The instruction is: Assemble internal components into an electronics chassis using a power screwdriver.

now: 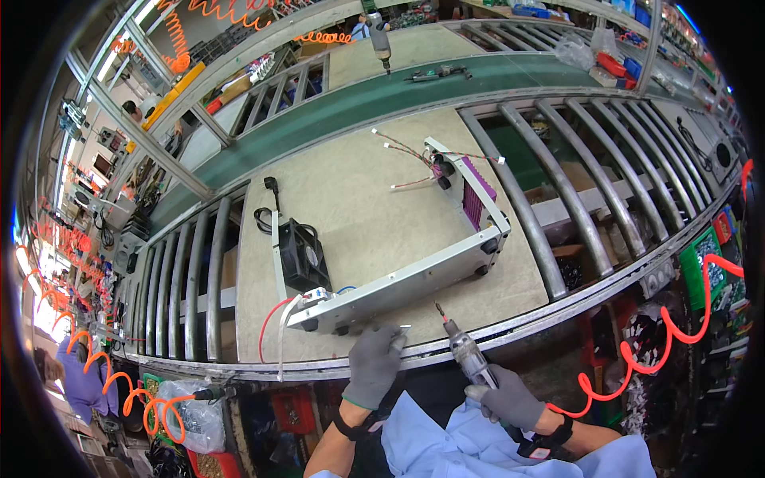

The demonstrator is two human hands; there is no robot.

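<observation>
Now screwdriver (464,349) in right hand (510,396) points up-left.

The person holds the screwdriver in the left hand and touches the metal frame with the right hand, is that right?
Not quite: the hands are swapped. In the head view the right hand holds the screwdriver, and the left hand touches the metal frame at its front edge.

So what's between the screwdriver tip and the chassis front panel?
Nothing: in the head view only bare board lies between the screwdriver tip and the chassis front panel.
</observation>
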